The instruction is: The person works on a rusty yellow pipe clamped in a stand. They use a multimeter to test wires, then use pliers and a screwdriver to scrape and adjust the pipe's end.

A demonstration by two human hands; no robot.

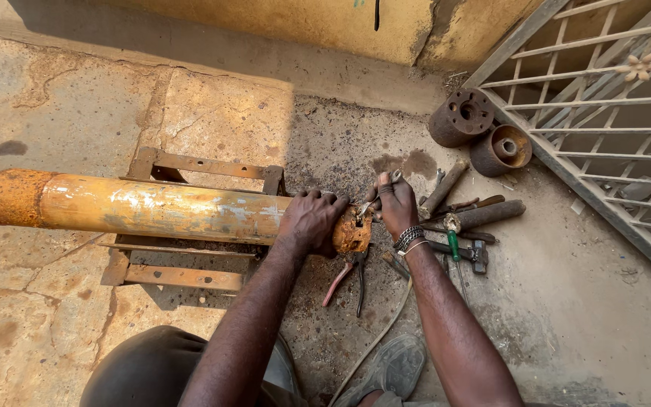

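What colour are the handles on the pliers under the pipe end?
Red, seen in the head view: the pliers lie on the ground below the rusty pipe.

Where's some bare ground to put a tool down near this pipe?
Bare concrete lies left of the metal stand under the pipe, and lower right between the tool pile and the gate. It is crowded around the right hand, and pliers lie below the left hand.

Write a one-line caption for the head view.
Left hand steadies a rusty yellow pipe on a metal stand; right hand works a tool at its end.
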